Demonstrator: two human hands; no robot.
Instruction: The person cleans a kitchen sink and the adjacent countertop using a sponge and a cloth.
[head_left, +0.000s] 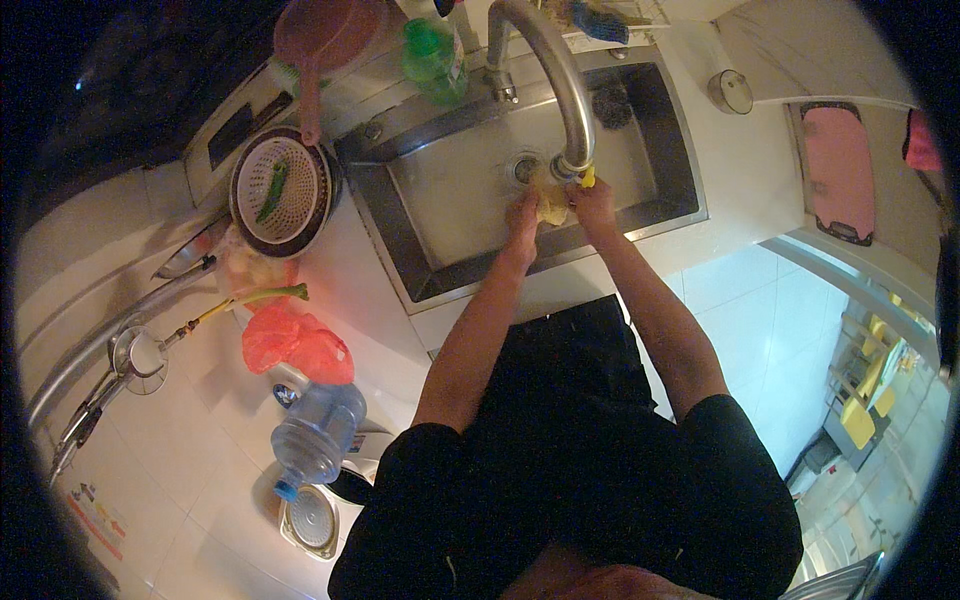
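Note:
Both of my hands are over the front half of a stainless steel sink (457, 217), below the curved faucet (574, 97). My left hand (523, 216) grips a pale yellow, lumpy piece (553, 207), perhaps food; its exact kind is unclear. On the other side of that piece, my right hand (595, 204) is curled closed. A small bright yellow object (589, 178) sticks out at its fingers, mostly hidden by them. The round drain (525, 169) lies just beyond my left hand. Cloudy-looking water seems to cover the sink floor.
Left of the sink, a white colander (300, 196) holds a green vegetable piece (272, 191). Behind stand a green bottle (435, 64) and a pink dipper (330, 34). A red plastic bag (300, 341) and a large water bottle (319, 435) lie left. A pink cutting board (838, 172) is at right.

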